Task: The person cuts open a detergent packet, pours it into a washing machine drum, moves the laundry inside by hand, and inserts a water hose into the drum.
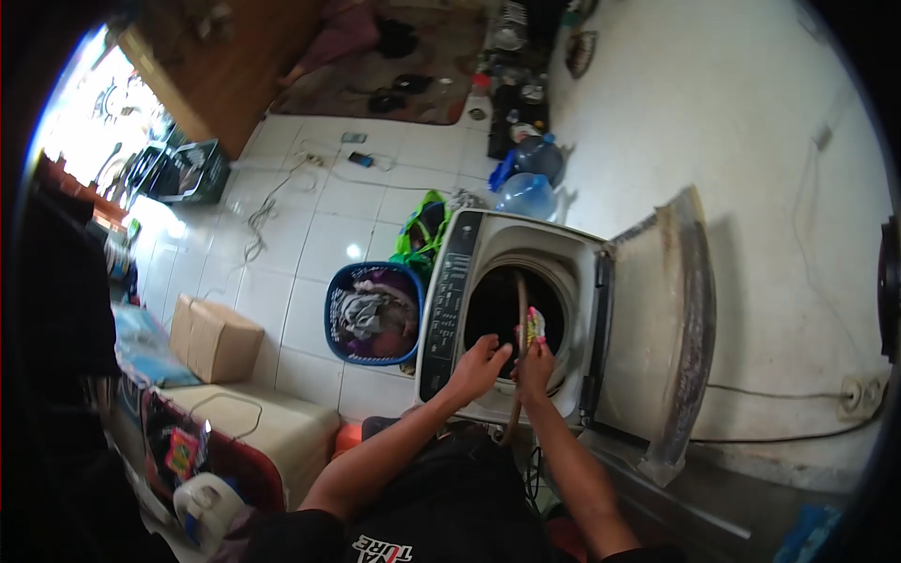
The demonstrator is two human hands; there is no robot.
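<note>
Too dark to see down into the black drum (493, 310) of the white plastic top-loading washing machine (502, 232). Too tiny to read on the machine's black control panel (449, 300), or on the pink-and-yellow packet (536, 326) above its opening, partly covered by the right hand (535, 366).

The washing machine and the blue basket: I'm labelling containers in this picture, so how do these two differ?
The washing machine is pale with a dark control panel; the basket is blue. The machine is larger than the basket. The machine has a raised lid, while no lid shows on the basket. Both are open at the top.
</note>
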